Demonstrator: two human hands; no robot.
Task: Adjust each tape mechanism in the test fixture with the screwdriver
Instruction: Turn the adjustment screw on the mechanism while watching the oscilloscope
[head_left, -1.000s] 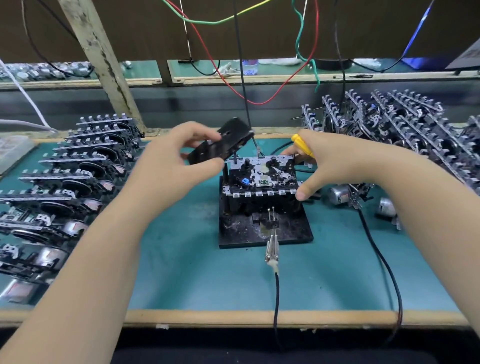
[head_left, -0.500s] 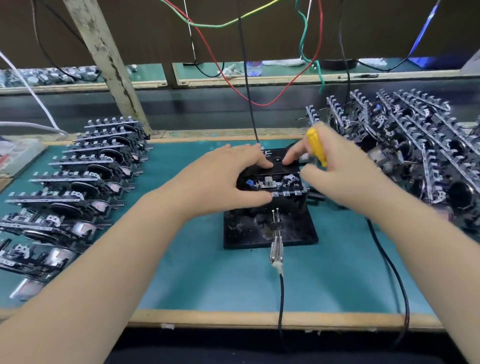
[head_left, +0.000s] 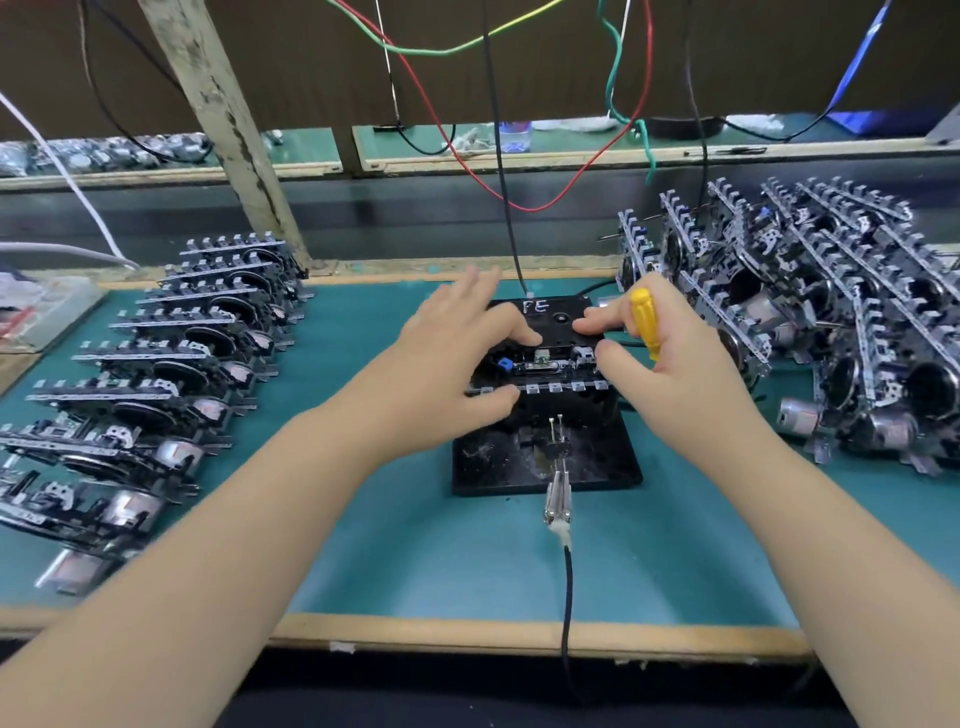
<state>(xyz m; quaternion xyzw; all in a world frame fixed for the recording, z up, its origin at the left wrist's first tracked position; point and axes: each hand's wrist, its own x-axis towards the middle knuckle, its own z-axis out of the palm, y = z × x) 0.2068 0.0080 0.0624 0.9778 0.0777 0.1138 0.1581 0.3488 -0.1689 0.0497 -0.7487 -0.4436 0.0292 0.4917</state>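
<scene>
A black test fixture (head_left: 545, 457) sits mid-table with a tape mechanism (head_left: 543, 366) seated on top. A black cassette (head_left: 550, 317) marked in white lies flat on the mechanism. My left hand (head_left: 457, 358) rests on the cassette's left side with fingers spread, thumb at the mechanism's front edge. My right hand (head_left: 670, 358) holds the yellow-handled screwdriver (head_left: 644, 322) in its curled fingers, while its index finger presses the cassette's right side. The screwdriver's tip is hidden behind the hand.
Rows of tape mechanisms (head_left: 171, 364) lie stacked on the left of the green mat (head_left: 441, 545). A pile of further mechanisms (head_left: 810, 312) fills the right. A metal probe with a black cable (head_left: 558, 499) plugs into the fixture's front. Coloured wires (head_left: 524, 202) hang behind.
My left hand brought the cassette down from the air and laid it flat on the mechanism. My right hand moved in, its index finger now pressing the cassette.
</scene>
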